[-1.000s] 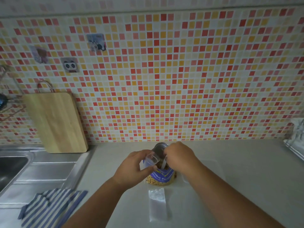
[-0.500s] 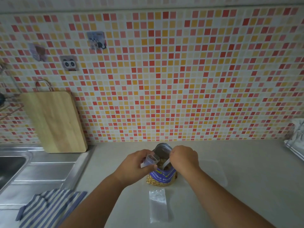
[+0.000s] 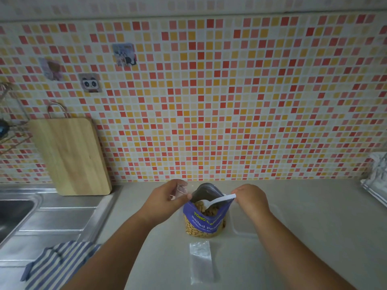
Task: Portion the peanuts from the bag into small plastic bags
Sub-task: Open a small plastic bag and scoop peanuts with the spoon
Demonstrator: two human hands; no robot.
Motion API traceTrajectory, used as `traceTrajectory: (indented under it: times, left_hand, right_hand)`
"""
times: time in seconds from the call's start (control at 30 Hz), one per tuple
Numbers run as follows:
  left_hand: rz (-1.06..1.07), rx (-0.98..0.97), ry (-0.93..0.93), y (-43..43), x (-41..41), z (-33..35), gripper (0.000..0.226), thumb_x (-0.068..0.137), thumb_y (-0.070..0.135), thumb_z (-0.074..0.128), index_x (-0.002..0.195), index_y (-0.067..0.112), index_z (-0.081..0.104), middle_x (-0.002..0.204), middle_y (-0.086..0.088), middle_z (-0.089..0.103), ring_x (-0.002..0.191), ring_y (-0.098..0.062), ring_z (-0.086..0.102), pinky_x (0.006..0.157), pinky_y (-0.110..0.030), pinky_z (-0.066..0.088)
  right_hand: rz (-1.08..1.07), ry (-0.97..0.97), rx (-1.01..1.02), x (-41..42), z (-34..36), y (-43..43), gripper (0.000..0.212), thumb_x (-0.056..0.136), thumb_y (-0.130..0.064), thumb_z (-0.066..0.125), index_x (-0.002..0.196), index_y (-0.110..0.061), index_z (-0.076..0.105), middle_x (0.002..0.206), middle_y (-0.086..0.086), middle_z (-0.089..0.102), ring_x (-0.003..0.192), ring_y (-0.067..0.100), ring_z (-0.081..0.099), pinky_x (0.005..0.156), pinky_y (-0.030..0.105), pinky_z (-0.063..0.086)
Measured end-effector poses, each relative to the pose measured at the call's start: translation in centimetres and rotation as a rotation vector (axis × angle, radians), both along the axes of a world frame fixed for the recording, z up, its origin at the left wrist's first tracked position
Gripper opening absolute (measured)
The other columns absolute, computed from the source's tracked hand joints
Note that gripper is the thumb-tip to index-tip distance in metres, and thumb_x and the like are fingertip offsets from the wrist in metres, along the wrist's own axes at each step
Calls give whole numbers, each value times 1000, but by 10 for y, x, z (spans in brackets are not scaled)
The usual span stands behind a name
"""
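Salted-peanut bag [image 3: 205,222] standing open on surface [image 3: 314,227], between both hands. Right hand [image 3: 251,198]: grip pinching handle of white plastic spoon [image 3: 217,200], bowl dipping into peanuts at bag mouth. Left hand [image 3: 165,199]: grip holding small clear bag [image 3: 180,190] just beside left rim. Likely scooping. Advice: loading spoon modestly, lifting level, keeping small bag's mouth spread close over rim. Spare small bag [image 3: 201,262] lying flat in front.

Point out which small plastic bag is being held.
The small plastic bag gripped by the left hand, beside the peanut bag; the other bag lies flat on the counter.
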State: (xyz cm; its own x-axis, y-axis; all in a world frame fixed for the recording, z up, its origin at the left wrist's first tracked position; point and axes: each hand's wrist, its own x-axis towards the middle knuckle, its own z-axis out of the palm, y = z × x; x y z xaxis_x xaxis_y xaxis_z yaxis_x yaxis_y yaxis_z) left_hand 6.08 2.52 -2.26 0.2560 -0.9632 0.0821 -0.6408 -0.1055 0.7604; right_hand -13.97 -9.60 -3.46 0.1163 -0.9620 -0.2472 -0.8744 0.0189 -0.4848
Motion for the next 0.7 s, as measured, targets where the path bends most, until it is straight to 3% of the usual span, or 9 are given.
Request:
traceTrajectory:
  times: [0.1,0.17,0.27,0.43,0.5,0.57,0.63,0.7]
  left_hand:
    - [-19,11,-153,-2,2,0,46,86,45,59,127,27,49,118,11,57,103,-11,52,84,-24,44]
    - [-38,17,-230,-3,5,-2,50,85,48,59,129,28,47,125,7,57,109,-12,51,90,-27,44]
    - [-60,25,-352,-3,4,-4,53,84,49,59,131,29,45,130,8,54,118,-12,46,97,-28,40]
    - [-97,52,-525,-6,-1,-4,55,85,51,55,134,30,41,134,9,50,122,-13,43,101,-30,37]
    - [-104,48,-573,-8,-4,-2,55,85,53,54,134,30,40,132,9,52,120,-14,44,100,-30,37]
    - [-105,45,-616,-10,-6,-1,56,86,54,52,134,29,40,132,9,52,120,-14,44,101,-31,36]
    - [-107,60,-657,-13,-10,-2,56,86,56,49,134,29,39,135,8,50,122,-16,43,103,-33,34]
    - [-120,71,-683,-16,-14,-4,55,87,55,47,134,27,39,136,6,49,122,-17,43,103,-34,34]
  right_hand:
    - [-19,-37,41,-8,1,-4,22,92,-14,45,79,-11,62,74,-1,52,67,16,49,72,30,46]
    - [0,32,96,-10,4,-7,23,92,-13,44,102,-14,65,73,-2,49,64,13,47,71,28,43]
    - [11,143,144,-9,13,-8,31,93,-13,44,117,-18,62,70,-2,43,59,11,41,67,24,37]
    - [76,283,101,-18,24,-11,31,95,-13,41,119,-17,59,70,-1,41,62,12,42,71,24,38]
    - [86,297,18,-21,36,-12,34,94,-9,40,122,-15,57,72,-2,40,74,15,46,74,24,38]
    - [86,286,15,-19,50,-14,38,94,-8,40,129,-15,52,87,-2,51,85,19,45,78,25,40]
    - [69,264,20,-18,57,-14,38,95,-11,42,132,-15,49,100,1,56,79,17,47,76,26,41]
    - [14,125,15,-14,58,-7,32,94,-13,45,123,-8,58,87,6,57,72,18,49,75,30,44]
